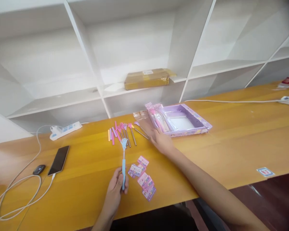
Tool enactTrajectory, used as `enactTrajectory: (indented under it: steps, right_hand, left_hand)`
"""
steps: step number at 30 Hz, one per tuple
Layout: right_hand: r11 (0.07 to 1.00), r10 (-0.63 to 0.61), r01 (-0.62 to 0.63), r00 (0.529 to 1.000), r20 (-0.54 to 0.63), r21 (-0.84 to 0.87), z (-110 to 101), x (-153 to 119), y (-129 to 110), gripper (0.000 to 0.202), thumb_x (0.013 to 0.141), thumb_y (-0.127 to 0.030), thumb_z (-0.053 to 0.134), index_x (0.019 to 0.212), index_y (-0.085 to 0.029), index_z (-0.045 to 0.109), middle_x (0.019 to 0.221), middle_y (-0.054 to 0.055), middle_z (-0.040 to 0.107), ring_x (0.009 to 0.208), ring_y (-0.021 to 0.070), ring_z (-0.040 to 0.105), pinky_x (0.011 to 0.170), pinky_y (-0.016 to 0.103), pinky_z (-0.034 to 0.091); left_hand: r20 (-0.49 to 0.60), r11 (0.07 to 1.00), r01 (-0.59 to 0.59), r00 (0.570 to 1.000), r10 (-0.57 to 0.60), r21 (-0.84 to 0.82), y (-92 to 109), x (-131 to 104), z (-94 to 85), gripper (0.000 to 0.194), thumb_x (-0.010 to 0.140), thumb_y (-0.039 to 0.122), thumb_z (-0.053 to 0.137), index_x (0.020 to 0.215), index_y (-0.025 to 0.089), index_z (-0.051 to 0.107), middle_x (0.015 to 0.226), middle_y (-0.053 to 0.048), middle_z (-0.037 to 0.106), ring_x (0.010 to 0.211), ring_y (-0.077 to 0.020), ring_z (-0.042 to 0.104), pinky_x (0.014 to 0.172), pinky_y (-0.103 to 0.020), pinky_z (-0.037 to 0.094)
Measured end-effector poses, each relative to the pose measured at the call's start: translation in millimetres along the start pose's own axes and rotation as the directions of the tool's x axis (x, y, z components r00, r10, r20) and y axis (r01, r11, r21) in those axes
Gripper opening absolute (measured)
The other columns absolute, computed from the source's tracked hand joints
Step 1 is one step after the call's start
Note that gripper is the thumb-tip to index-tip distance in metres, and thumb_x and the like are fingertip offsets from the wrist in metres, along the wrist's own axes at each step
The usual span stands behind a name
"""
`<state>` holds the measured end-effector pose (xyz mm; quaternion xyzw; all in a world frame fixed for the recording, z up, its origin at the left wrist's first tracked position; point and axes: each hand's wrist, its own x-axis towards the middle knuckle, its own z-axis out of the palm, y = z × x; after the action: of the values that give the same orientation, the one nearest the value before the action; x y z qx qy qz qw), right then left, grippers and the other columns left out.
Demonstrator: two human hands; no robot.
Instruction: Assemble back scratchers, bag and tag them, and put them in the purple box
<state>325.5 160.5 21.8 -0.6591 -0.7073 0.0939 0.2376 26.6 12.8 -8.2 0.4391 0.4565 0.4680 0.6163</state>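
My left hand is wrapped round the light blue handle of a small back scratcher, its claw head pointing away from me. Further off, my right hand is at the near left corner of a purple display box, fingers bent down. What lies under those fingertips is hidden; a metal rod ends close to them. Bagged pink back scratchers rest in the box. Left of it lie several unbagged scratchers with pink, purple and yellow ends, beside coloured handle sleeves. Printed cards are scattered between my arms.
A phone on a white cable, a black mouse-like object and a power strip are at left. White shelving backs the table, with a taped carton on it. A sticker marks the right front edge.
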Motion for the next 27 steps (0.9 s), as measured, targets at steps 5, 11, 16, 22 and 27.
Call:
enactTrajectory:
  steps: [5,11,16,22,27]
  right_hand:
    - [0.978,0.109,-0.093,0.991,0.079,-0.184,17,-10,-1,0.052,0.109,-0.045,0.052,0.154,-0.019,0.047,0.148,0.021,0.057,0.105,0.0301,0.074,0.081,0.036,0.053]
    - [0.960,0.098,-0.068,0.990,0.100,-0.272,9,-8,-3,0.034,0.113,-0.041,0.045,0.125,-0.020,0.069,0.126,0.015,0.070,0.103,0.0264,0.074,0.080,0.031,0.051]
    - [0.954,0.086,-0.063,0.994,0.065,-0.293,-1,-4,2,0.040,0.115,-0.032,0.035,0.115,-0.017,0.072,0.120,0.016,0.073,0.102,0.0251,0.074,0.081,0.031,0.048]
    - [0.951,0.035,-0.025,0.999,0.027,-0.308,-7,-13,-3,0.045,0.111,-0.050,0.046,0.132,-0.015,0.066,0.140,0.021,0.064,0.122,0.0285,0.067,0.092,0.032,0.050]
    - [0.956,0.020,0.001,0.998,0.066,-0.293,3,-20,-5,0.038,0.108,-0.042,0.055,0.126,-0.012,0.070,0.130,0.022,0.070,0.118,0.0284,0.069,0.094,0.033,0.050]
  left_hand:
    - [0.018,0.996,-0.043,0.999,0.042,0.084,-1,-1,2.4,0.063,0.102,0.060,0.064,0.151,0.028,0.040,0.094,0.000,0.064,0.053,-0.0072,0.047,0.056,-0.025,0.037]
    - [0.059,0.973,-0.148,0.988,0.139,0.178,-1,1,3.9,0.040,0.103,0.060,0.060,0.124,0.025,0.059,0.100,-0.002,0.063,0.063,-0.0105,0.054,0.061,-0.028,0.044]
    - [0.081,0.945,-0.138,0.990,0.119,0.296,-5,0,-3.2,0.039,0.106,0.058,0.052,0.104,0.021,0.064,0.073,0.001,0.056,0.064,-0.0146,0.051,0.067,-0.029,0.042]
    - [0.124,0.942,-0.152,0.985,0.120,0.299,-18,1,-9.2,0.038,0.107,0.055,0.046,0.103,0.021,0.063,0.065,0.005,0.044,0.058,-0.0137,0.040,0.059,-0.027,0.033]
    - [0.134,0.928,-0.195,0.978,0.160,0.318,-17,-1,-6.8,0.038,0.106,0.054,0.048,0.102,0.020,0.065,0.065,0.006,0.041,0.056,-0.0125,0.036,0.057,-0.026,0.029]
